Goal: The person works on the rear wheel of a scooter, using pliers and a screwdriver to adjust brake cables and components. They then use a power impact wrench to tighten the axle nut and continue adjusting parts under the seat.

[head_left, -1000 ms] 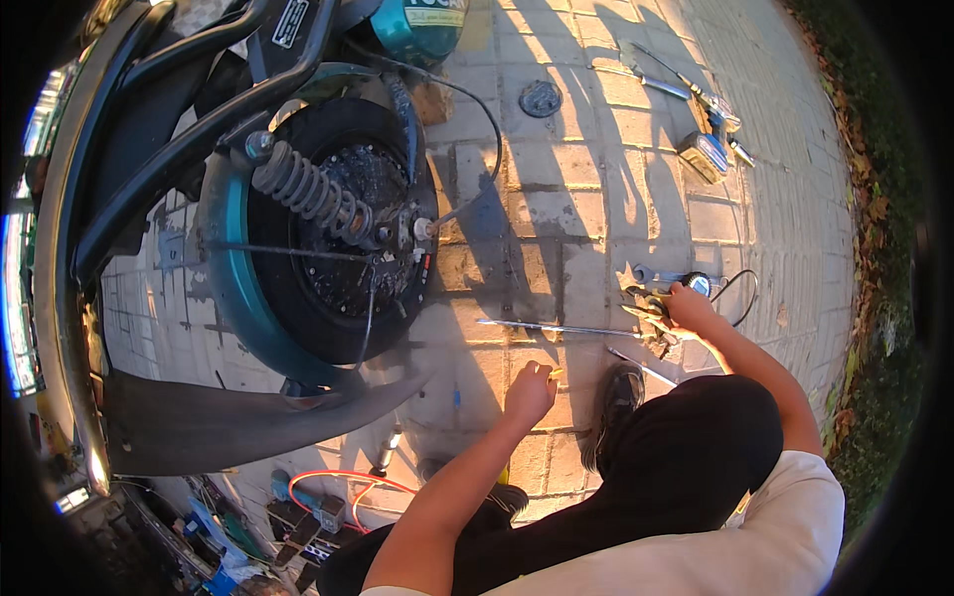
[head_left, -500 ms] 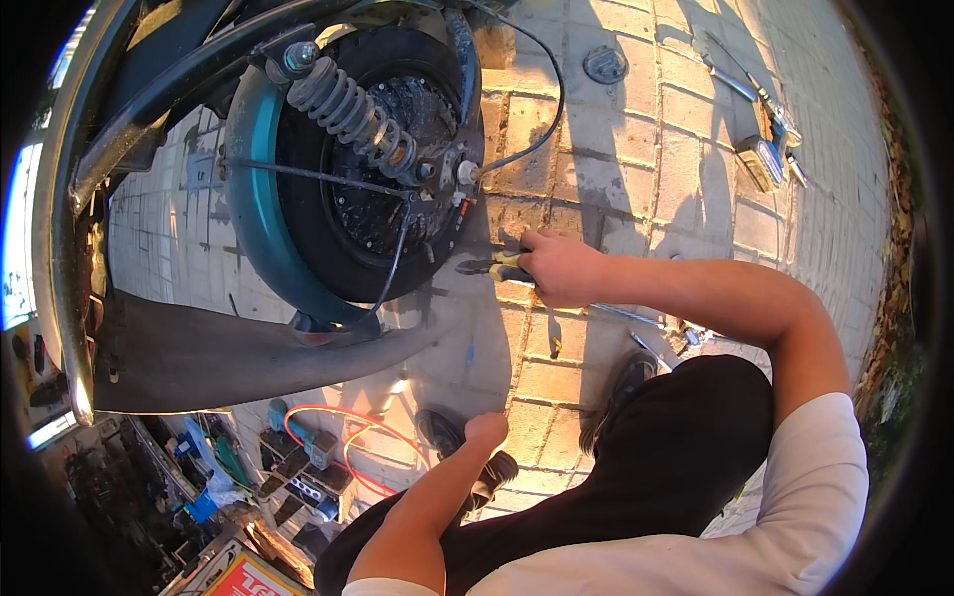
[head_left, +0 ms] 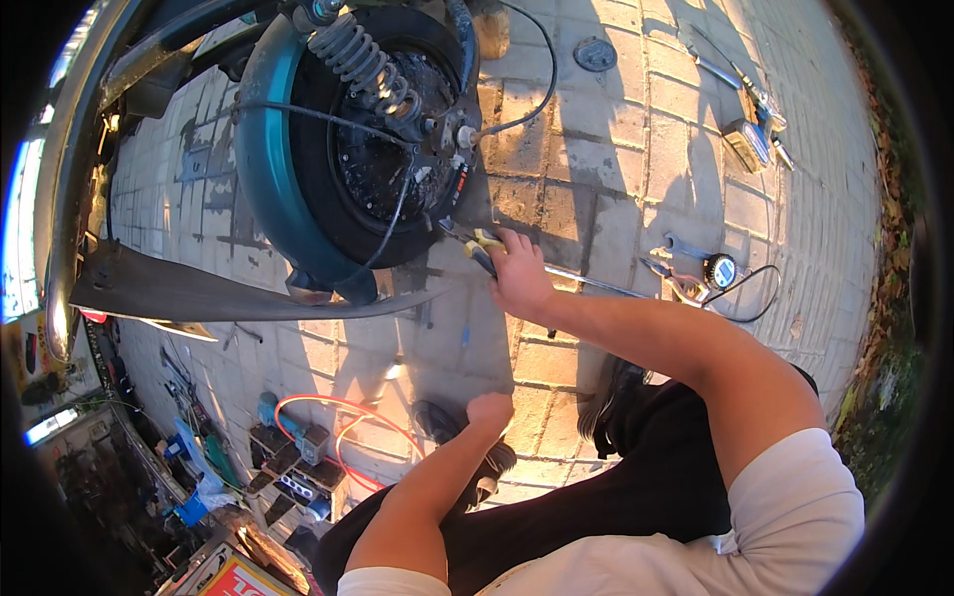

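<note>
My right hand (head_left: 521, 274) is closed around the yellow-and-black handles of a pair of pliers (head_left: 479, 244). Their handles are spread, and the jaws point at the lower right edge of the wheel; whether they touch anything I cannot tell. The wheel has a black tyre (head_left: 308, 189) and a dark, dirty hub (head_left: 383, 164) with an axle nut (head_left: 465, 137) and cables. A coil-spring shock absorber (head_left: 363, 60) slants down to the hub, and a teal fender (head_left: 260, 169) curves round the tyre. My left hand (head_left: 490, 410) is a loose fist by my left shoe, with nothing visible in it.
A round gauge (head_left: 719, 270) with a black hose, another pair of pliers (head_left: 686, 288) and a wrench (head_left: 681, 244) lie right of my forearm. A small box (head_left: 747, 145) sits farther off. An orange hose (head_left: 348, 412) loops beside a teal power tool (head_left: 298, 437) at lower left.
My right hand has moved left and slightly down, bringing the pliers closer to the wheel and tilting them upward. The view has shifted, uncovering the gauge. My left hand stays closed.
</note>
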Tool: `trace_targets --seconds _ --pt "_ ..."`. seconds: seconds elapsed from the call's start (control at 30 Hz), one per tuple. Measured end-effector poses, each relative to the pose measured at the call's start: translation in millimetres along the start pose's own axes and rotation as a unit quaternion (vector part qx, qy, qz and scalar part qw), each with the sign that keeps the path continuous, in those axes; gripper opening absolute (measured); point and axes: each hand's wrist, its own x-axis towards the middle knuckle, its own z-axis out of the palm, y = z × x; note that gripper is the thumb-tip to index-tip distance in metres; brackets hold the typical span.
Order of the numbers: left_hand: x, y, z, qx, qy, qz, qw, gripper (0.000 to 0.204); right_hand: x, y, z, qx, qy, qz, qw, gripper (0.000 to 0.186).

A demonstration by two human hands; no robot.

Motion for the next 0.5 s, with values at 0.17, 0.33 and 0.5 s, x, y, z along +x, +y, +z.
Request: trace_targets --seconds 0.17,0.33,0.5 --pt "1.5 -9.5 10.0 0.003 0.002 0.074 0.997 0.024 7.4 -20.3 12.1 -0.008 0.04 0.021 0.999 0.031" --pt "-3.7 -6.7 2.4 -0.012 0.014 0.096 0.995 0.038 13.2 -39.1 -1.3 -0.032 -0.039 0.091 0.995 0.039" --pt "8.2 32.2 -35.7 -0.058 0.022 0.134 0.989 0.051 22.3 -50.9 -20.2 -0.044 -0.119 0.117 0.985 0.037"
